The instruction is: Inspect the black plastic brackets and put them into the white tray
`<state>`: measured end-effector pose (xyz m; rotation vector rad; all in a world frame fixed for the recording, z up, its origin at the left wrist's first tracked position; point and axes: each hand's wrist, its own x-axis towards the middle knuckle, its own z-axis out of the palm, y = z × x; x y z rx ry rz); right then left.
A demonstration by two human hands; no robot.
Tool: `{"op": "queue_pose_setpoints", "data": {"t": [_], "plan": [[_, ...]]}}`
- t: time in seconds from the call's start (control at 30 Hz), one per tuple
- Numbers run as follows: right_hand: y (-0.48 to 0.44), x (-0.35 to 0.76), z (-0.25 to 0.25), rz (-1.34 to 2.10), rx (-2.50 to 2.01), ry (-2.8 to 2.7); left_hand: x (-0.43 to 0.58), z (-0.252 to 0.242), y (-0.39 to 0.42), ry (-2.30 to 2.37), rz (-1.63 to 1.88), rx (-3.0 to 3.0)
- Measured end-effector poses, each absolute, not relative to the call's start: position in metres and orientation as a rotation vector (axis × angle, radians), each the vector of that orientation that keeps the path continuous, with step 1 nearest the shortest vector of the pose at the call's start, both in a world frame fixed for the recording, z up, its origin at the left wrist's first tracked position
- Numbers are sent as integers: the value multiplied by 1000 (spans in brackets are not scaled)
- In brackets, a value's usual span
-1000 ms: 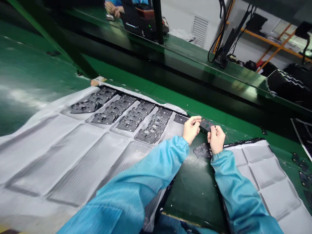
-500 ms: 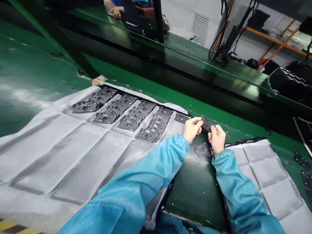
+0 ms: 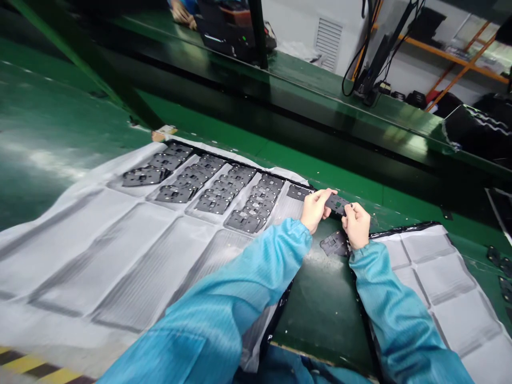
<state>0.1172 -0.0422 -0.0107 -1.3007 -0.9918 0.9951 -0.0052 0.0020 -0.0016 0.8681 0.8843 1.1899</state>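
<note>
Between my two hands is a flat black plastic plate (image 3: 336,204) with small cut-outs. My left hand (image 3: 317,209) pinches its left end, and my right hand (image 3: 357,224) grips its right end. Just below it, another black plate (image 3: 335,244) lies on the green table, close to my right wrist. To the left, a tray covered in white cloth (image 3: 132,261) has several compartments. Overlapping black plates (image 3: 256,205) fill several of its far compartments. A single black plate (image 3: 299,192) lies in the compartment nearest my left hand.
A second tray with white lining (image 3: 436,261) stands to the right. More black parts (image 3: 504,288) lie at the right edge. A green post (image 3: 92,69) slants down at the left. Across the bench, a co-worker's hands (image 3: 183,13) show beside a black machine (image 3: 228,32).
The held plate has tilted slightly, showing more of its flat face. Both hands stay on it and have barely moved. The view has shifted a little.
</note>
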Motion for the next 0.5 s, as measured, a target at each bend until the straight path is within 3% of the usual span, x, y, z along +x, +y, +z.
{"op": "queue_pose_setpoints", "data": {"t": [0.5], "plan": [[-45, 114, -3, 960, -1330, -991, -7, 3, 2, 929, 1182, 763]]}}
